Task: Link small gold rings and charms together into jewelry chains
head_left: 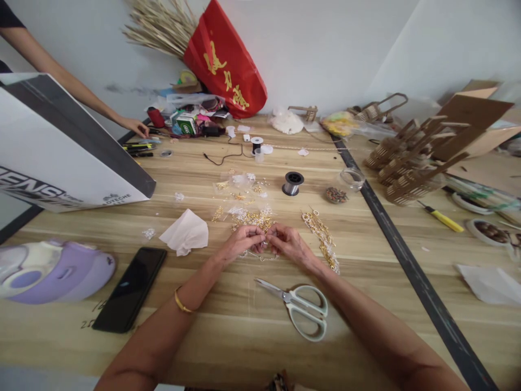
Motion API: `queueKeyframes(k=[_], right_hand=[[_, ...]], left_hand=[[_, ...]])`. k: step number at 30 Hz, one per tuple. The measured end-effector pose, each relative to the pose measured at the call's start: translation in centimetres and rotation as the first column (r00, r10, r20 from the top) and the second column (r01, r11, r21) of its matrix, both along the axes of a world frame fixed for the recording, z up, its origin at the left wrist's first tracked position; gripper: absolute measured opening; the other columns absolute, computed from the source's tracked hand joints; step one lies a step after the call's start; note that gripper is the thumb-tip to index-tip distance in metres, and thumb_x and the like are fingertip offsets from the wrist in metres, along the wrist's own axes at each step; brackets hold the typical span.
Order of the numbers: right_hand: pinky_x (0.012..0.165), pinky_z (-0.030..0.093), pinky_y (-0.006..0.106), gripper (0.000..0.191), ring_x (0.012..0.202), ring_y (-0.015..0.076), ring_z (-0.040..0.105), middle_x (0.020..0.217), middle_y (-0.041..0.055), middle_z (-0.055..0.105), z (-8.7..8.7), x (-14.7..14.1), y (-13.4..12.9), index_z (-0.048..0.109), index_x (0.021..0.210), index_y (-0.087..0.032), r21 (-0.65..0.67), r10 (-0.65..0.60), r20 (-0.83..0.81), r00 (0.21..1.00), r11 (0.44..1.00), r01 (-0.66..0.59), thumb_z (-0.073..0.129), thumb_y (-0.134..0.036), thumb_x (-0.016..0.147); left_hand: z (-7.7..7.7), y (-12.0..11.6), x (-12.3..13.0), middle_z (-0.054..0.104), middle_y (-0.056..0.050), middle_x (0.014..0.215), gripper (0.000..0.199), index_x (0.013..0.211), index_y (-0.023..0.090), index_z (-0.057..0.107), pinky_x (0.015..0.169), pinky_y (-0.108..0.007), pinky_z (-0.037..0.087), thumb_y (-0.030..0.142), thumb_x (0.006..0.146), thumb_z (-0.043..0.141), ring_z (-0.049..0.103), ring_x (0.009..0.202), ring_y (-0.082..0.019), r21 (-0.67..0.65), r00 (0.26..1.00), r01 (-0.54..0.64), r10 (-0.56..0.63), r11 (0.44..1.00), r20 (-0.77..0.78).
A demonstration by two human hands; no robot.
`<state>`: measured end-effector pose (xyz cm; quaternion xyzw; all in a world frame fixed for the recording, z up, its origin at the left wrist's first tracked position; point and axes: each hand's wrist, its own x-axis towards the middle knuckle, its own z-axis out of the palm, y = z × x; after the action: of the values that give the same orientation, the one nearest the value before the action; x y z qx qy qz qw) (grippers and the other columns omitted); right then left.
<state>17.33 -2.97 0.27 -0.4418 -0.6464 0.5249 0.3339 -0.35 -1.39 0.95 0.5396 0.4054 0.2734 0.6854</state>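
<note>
Both the left hand (pixel 247 239) and right hand (pixel 287 243) seem to pinch a silvery piece (pixel 264 244), too small to identify, fingertips closed for fine control, beyond the scissors (pixel 306 310). Silver chain (pixel 268 259) lies beneath; gold-and-silver chains (pixel 324 241) sit beyond the scissors' handles, probably separated against tangling.

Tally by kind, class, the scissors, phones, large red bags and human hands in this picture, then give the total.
Metal scissors with pale green handles: 1
Black rectangular phone: 1
Large red bag with gold characters: 1
Hands (left hand, right hand, another person's hand): 3
Total: 6
</note>
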Motion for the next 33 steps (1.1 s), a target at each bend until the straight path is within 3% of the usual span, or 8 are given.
queueKeyframes(k=[18,33], right_hand=[[0.046,0.044,0.019,0.024,0.048,0.0080,0.052,0.063,-0.0007,0.059,0.3,0.2,0.1,0.055,0.081,-0.015,-0.056,0.066,-0.077,0.995,0.996,-0.070,0.055,-0.040,0.082],[0.045,0.045,0.020,0.025,0.046,0.0089,0.053,0.057,-0.0029,0.056,0.0,0.3,0.4,0.055,0.080,-0.016,-0.099,0.070,-0.102,0.992,0.992,-0.080,0.056,-0.041,0.081]], left_hand=[[-0.9,-0.1,-0.3,0.061,-0.002,0.066,0.031,0.078,0.012,0.058,0.055,-0.021,0.048,0.042,0.077,0.061,0.057,0.055,-0.008,-0.043,0.997,0.044,-0.041,0.998,0.070],[-0.8,0.1,-0.3,0.061,-0.002,0.065,0.021,0.073,0.012,0.062,0.056,-0.023,0.045,0.033,0.073,0.063,0.055,0.055,-0.009,-0.083,0.996,0.005,0.003,0.997,0.094]])
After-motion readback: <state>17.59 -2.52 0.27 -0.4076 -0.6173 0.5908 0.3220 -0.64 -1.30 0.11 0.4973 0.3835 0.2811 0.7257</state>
